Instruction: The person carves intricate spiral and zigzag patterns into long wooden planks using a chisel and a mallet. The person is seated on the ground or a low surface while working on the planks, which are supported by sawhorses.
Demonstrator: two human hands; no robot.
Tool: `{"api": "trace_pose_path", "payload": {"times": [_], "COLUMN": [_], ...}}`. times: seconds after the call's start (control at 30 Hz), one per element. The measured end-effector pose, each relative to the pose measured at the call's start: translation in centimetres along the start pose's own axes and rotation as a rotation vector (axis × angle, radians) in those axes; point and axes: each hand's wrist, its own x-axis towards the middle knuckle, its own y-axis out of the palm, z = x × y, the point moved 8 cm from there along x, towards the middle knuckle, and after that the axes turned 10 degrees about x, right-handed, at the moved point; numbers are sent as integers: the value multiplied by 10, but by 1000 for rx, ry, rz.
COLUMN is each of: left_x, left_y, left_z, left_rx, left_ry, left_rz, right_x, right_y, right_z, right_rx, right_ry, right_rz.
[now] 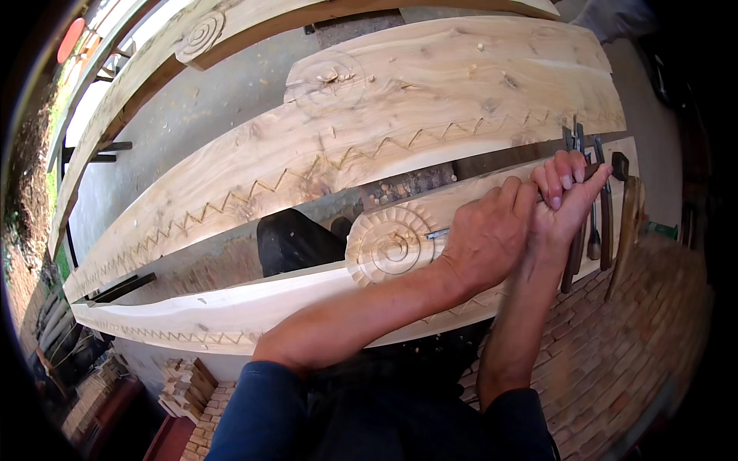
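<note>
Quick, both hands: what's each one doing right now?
Left hand: closed over the chisel, guiding its blade at the carved rosette.
Right hand: closed around the chisel's handle end.

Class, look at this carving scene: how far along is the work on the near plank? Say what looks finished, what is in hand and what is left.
Done: the zigzag border along the near plank, and most of the round rosette. In hand: the left hand and right hand grip a chisel whose blade meets the rosette's right edge. Left: that edge; anything further is hidden by the hands.
</note>
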Motion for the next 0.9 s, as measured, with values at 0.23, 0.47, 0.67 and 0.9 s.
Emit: {"api": "trace_pose_path", "payload": {"times": [0.23, 0.47, 0.67, 0.9], "left_x": [0, -4, -8, -2], "left_y": [-1, -9, -12, -13], "left_z": [4, -3, -19, -17], "left_rx": [20, 2, 16, -1], "left_ry": [-58, 48, 273, 207], "left_rz": [12, -13, -90, -65], "right_x": [-2, -13, -14, -14], "right_y": [2, 13, 7, 12], "right_z": [-10, 2, 22, 22], "right_rx": [-9, 167, 238, 162], "right_ry": [31, 24, -7, -54], "right_rz": [33, 159, 204, 160]}}
